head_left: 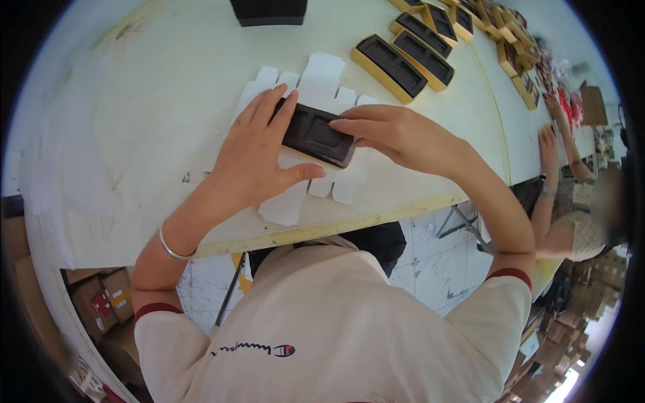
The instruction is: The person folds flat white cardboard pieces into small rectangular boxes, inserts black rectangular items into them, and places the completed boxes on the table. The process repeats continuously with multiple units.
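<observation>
A black moulded tray (313, 135) with recessed compartments lies across a flat, unfolded white cardboard blank (321, 79) on the table. My left hand (250, 153) is spread at the tray's left end. Its fingertips touch the tray's far left part, and the thumb reaches out along the near side, over the white card. At the opposite end my right hand (407, 139) is closed on the tray's edge, index finger on top and thumb partly hidden below.
Yellow boxes with black inserts (390, 66) stand at the far right, with more boxes (507, 57) beyond. A stack of black trays (270, 12) sits at the far edge. A co-worker's hand (548, 144) is on the right. Cartons (101, 299) fill a shelf under the table.
</observation>
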`<state>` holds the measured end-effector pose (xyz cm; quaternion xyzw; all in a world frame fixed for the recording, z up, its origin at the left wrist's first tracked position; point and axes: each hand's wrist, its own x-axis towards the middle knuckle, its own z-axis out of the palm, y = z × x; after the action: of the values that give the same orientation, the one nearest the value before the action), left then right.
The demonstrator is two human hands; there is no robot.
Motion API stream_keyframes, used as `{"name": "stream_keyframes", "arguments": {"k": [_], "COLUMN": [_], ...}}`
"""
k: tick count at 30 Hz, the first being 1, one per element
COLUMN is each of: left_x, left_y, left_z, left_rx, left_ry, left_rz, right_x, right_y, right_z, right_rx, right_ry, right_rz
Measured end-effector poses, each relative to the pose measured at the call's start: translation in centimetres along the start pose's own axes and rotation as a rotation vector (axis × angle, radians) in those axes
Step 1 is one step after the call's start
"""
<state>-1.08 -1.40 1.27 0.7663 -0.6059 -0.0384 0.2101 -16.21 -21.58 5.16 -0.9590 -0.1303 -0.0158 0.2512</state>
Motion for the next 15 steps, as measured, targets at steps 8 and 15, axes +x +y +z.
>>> {"name": "stream_keyframes", "arguments": {"k": [8,15], "left_x": [1.4,1.5], "left_y": [1.4,1.3], "left_z": [0.2,-0.5], "left_rx": [0.08,0.067], "left_ry": [-0.035,-0.079], "left_rz": [0.053,0.064], "right_x": [0.8,0.6], "right_y": [0.0,0.3], "right_z": [0.5,0.3], "right_rx": [-0.446,-0.496], "right_ry": [-0.036,-0.064], "right_rz": [-0.26,-0.272]}}
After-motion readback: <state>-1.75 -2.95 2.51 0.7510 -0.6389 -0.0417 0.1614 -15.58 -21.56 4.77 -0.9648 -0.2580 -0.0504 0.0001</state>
